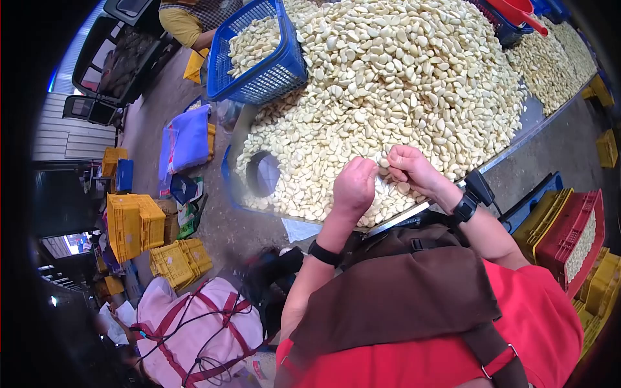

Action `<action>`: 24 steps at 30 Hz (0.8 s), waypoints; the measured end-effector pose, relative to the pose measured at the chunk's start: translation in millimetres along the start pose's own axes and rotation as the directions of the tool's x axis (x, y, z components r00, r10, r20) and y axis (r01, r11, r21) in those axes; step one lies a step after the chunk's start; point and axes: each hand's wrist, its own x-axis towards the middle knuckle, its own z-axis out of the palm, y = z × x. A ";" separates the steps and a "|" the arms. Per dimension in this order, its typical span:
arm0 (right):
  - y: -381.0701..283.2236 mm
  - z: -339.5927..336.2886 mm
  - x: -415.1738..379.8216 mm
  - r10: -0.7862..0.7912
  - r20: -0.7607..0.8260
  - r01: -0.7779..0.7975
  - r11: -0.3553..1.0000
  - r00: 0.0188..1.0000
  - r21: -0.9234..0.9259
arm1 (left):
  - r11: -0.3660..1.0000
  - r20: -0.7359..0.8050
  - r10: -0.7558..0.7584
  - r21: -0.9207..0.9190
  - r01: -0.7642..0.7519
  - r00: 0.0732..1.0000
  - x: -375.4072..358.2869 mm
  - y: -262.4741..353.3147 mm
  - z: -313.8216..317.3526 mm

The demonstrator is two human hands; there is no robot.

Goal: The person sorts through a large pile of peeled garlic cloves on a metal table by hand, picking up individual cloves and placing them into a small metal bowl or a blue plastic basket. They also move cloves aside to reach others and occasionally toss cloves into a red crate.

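A large heap of peeled garlic cloves (401,77) covers the table, whose metal edge (517,145) runs along the near side. Both my hands work at the near edge of the heap, close together. My left hand (354,186) is curled into a fist with its fingertips against the cloves, and what it grips is mostly hidden. My right hand (409,167) pinches a garlic clove (387,161) between thumb and fingers, right beside the left hand's fingertips. Each wrist wears a black band. My red shirt and brown apron (401,291) fill the lower part of the view.
A blue basket (265,74) with cloves rests on the heap's far left. Another person in a yellow sleeve (184,26) sits beyond it. A red scoop (517,11) lies at the far right. Yellow crates (134,223), a red crate (582,236) and a pink bag (194,323) stand on the floor.
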 end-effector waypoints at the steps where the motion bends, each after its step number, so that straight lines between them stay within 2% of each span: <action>1: -4.2 3.0 -1.2 -0.003 -0.003 0.003 1.000 1.000 -0.001 | 0.999 0.014 0.015 0.033 -0.015 1.000 1.3 1.9 3.8; 3: -10.9 7.2 -2.7 -0.037 -0.098 0.011 0.967 0.995 -0.255 | 0.997 0.033 0.034 0.062 -0.036 0.999 4.2 6.6 5.3; 4: -12.5 5.3 -0.3 -0.112 -0.127 0.051 0.911 0.985 -0.408 | 0.994 0.028 -0.107 -0.023 0.108 0.994 6.6 10.0 2.8; 5: -11.9 2.1 -0.5 -0.118 -0.137 0.053 0.914 0.984 -0.402 | 0.962 0.040 -0.248 -0.106 0.251 0.968 7.4 12.1 0.7; 7: -13.1 -2.7 -1.4 -0.311 -0.099 0.126 0.627 0.945 -0.768 | 0.965 -0.005 -0.213 -0.160 0.209 0.977 11.3 7.5 4.7; 8: -12.9 -2.7 -1.6 -0.313 -0.103 0.125 0.629 0.944 -0.767 | 0.952 0.021 -0.170 -0.254 0.170 0.985 11.4 5.0 11.3; 10: -17.2 6.8 -6.5 -0.424 0.021 0.251 0.496 0.906 -0.831 | 0.890 0.014 -0.125 -0.441 0.119 0.992 10.6 6.8 17.7; 11: -19.5 7.3 -8.5 -0.429 0.015 0.250 0.497 0.903 -0.831 | 0.890 0.020 -0.120 -0.441 0.116 0.993 12.7 8.4 22.4; 12: -21.0 7.4 -10.8 -0.321 -0.075 0.208 0.758 0.944 -0.619 | 0.835 -0.038 -0.100 -0.547 0.063 0.994 15.2 12.0 26.8; 13: -20.2 7.9 -13.0 -0.185 -0.123 0.135 0.933 0.975 -0.334 | 0.767 -0.095 -0.090 -0.641 0.008 0.991 15.8 14.3 29.1; 14: -17.5 8.8 -15.5 -0.186 -0.126 0.136 0.935 0.974 -0.329 | 0.769 -0.089 -0.089 -0.640 0.012 0.992 15.4 15.6 29.7; 15: -15.4 9.0 -18.3 -0.135 -0.119 0.133 0.991 0.984 -0.021 | 0.567 0.037 -0.182 -0.813 0.136 0.983 17.7 21.5 27.3; 16: -15.1 7.2 -20.9 -0.089 -0.096 0.113 0.951 0.991 0.287 | 0.315 0.180 -0.238 -0.915 0.252 0.954 19.4 24.9 26.8; 17: -17.2 3.7 -23.8 -0.089 -0.101 0.115 0.951 0.991 0.287 | 0.313 0.185 -0.236 -0.915 0.255 0.954 20.5 23.2 28.4; 19: -28.3 -4.8 -32.3 -0.141 -0.181 0.195 0.924 0.973 0.330 | 0.419 0.339 -0.116 -0.836 0.356 0.933 26.2 16.0 24.7; 20: -39.2 -14.9 -45.3 -0.167 -0.233 0.201 0.971 0.958 0.130 | 0.628 0.432 -0.195 -0.635 0.450 0.881 27.3 7.2 9.5; 21: -53.8 -28.9 -65.1 -0.202 -0.281 0.189 0.979 0.938 -0.075 | 0.780 0.426 -0.344 -0.365 0.508 0.836 30.9 -7.5 -3.8; 22: -69.1 -41.4 -88.3 -0.175 -0.292 0.102 0.963 0.940 -0.248 | 0.840 0.372 -0.483 -0.058 0.539 0.793 35.3 -23.6 -14.4; 23: -82.9 -51.6 -112.7 -0.144 -0.306 0.006 0.912 0.941 -0.410 | 0.831 0.124 -0.556 0.116 0.545 0.822 41.3 -35.5 -21.9; 24: -94.9 -55.8 -134.1 -0.050 -0.367 -0.148 0.859 0.929 -0.490 | 0.833 -0.072 -0.456 0.317 0.454 0.887 43.4 -64.6 -24.9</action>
